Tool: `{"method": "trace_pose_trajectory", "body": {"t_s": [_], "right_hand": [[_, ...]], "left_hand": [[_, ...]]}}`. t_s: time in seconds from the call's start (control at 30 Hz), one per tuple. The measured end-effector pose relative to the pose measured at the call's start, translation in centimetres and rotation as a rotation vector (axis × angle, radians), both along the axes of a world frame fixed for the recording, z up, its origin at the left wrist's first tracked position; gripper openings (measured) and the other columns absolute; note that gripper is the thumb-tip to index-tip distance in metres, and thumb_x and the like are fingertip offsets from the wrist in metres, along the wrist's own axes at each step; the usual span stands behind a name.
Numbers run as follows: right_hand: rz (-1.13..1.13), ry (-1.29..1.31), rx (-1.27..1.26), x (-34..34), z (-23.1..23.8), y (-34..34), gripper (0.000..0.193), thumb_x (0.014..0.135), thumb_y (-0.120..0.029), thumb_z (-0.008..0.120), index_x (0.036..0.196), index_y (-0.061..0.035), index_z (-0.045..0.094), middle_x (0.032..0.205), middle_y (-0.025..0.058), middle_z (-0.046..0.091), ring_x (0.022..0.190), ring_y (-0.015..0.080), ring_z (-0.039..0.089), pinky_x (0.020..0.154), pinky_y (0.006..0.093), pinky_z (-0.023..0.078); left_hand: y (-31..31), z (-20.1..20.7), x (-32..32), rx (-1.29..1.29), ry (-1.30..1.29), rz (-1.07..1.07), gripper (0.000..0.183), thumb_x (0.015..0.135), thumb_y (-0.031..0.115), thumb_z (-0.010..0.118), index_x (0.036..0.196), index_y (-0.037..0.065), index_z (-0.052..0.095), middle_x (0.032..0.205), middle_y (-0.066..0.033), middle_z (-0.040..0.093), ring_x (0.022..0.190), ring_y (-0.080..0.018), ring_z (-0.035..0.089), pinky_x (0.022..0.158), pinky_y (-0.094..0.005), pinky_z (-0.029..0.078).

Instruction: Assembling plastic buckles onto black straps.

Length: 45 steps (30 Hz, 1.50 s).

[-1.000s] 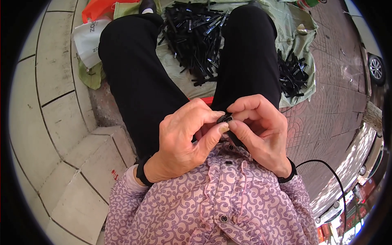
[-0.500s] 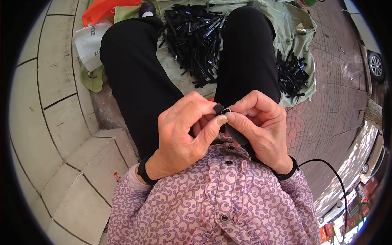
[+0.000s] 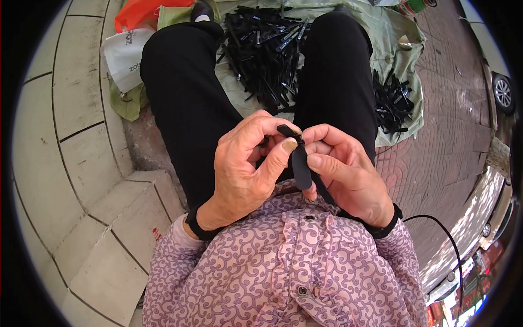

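Observation:
A black strap [image 3: 301, 170] with a broad rounded end is held over my lap, between my two hands. My left hand [image 3: 245, 171] pinches its upper part between thumb and forefinger, beside a small dark buckle that shows poorly. On the strap's other side, my right hand [image 3: 351, 171] has its thumb and curled fingers closed on the lower part. A narrower black length hangs below the right fingers. Beyond my hands, between my legs, lies a large heap of black straps [image 3: 261, 60]. A smaller pile of straps [image 3: 392, 103] lies right of my right knee.
Both piles rest on a pale green sheet [image 3: 409, 62]. At upper left are an orange bag [image 3: 139, 12] and a white bag [image 3: 128, 62]. Concrete steps [image 3: 125, 212] stand left. A green can [image 3: 417, 5] is at upper right; a black cable [image 3: 452, 237] runs from my right wrist.
The strap has turned so its broad end hangs down facing me, and the metal buckle shows less. My right hand has shifted down along the strap; the left still pinches the top.

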State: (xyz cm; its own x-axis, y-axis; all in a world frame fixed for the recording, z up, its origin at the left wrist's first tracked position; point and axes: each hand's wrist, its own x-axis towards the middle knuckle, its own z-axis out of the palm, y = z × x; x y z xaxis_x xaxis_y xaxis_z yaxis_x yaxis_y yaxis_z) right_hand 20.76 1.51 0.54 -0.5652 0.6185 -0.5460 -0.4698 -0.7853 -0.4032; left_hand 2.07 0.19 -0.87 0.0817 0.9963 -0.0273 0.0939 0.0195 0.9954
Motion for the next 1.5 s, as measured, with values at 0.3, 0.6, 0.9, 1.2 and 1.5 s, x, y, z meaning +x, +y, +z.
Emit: {"method": "trace_pose_trajectory", "body": {"t_s": [0.3, 0.6, 0.9, 1.2, 1.5], "right_hand": [[-0.065, -0.115, 0.17, 0.3, 0.0, -0.6, 0.029, 0.087, 0.003, 0.07, 0.114, 0.002, 0.059, 0.094, 0.0067, 0.065, 0.076, 0.0108, 0.064, 0.06, 0.0227, 0.053], [0.057, -0.069, 0.143, 0.8, 1.2, -0.6, 0.026, 0.088, 0.004, 0.069, 0.111, 0.0024, 0.057, 0.087, 0.0053, 0.064, 0.065, 0.0059, 0.056, 0.053, 0.0189, 0.045], [0.211, -0.181, 0.27, 1.1, 2.0, -1.2, 0.022, 0.088, 0.006, 0.068, 0.101, -0.0008, 0.052, 0.082, 0.0009, 0.058, 0.068, 0.0024, 0.052, 0.057, 0.0171, 0.04], [0.09, -0.207, 0.287, 0.6, 1.5, -1.4, 0.024, 0.088, 0.003, 0.07, 0.101, -0.002, 0.05, 0.083, 0.0027, 0.06, 0.063, 0.0035, 0.052, 0.055, 0.018, 0.04], [-0.101, -0.337, 0.461, -0.8, 1.2, -1.2, 0.023, 0.088, 0.007, 0.068, 0.1, -0.0001, 0.048, 0.085, 0.0078, 0.062, 0.066, 0.0106, 0.064, 0.058, 0.0211, 0.054]], "left_hand": [[-0.7, 1.2, -1.0, -0.557, -0.437, -0.155, 0.023, 0.093, 0.016, 0.069, 0.104, -0.003, 0.061, 0.091, -0.0049, 0.063, 0.076, -0.0079, 0.062, 0.067, -0.0206, 0.052], [-1.2, 1.4, -2.4, -0.81, -0.661, -0.339, 0.021, 0.092, 0.014, 0.062, 0.104, -0.003, 0.067, 0.073, -0.0024, 0.057, 0.057, -0.0076, 0.046, 0.055, -0.0217, 0.037], [-2.8, 2.7, -3.7, -0.807, -0.93, -0.117, 0.019, 0.091, 0.005, 0.056, 0.072, -0.001, 0.055, 0.068, 0.0002, 0.041, 0.057, -0.0064, 0.037, 0.054, -0.0237, 0.029], [-1.6, 1.7, -3.5, -0.758, -0.879, -0.061, 0.025, 0.094, 0.023, 0.061, 0.084, 0.001, 0.055, 0.068, -0.0006, 0.044, 0.057, -0.0061, 0.035, 0.051, -0.022, 0.029], [-1.2, 2.3, -0.4, -0.506, -0.583, -0.104, 0.036, 0.096, 0.018, 0.065, 0.125, -0.004, 0.062, 0.079, 0.0033, 0.059, 0.062, -0.0003, 0.043, 0.055, -0.0176, 0.035]]}}
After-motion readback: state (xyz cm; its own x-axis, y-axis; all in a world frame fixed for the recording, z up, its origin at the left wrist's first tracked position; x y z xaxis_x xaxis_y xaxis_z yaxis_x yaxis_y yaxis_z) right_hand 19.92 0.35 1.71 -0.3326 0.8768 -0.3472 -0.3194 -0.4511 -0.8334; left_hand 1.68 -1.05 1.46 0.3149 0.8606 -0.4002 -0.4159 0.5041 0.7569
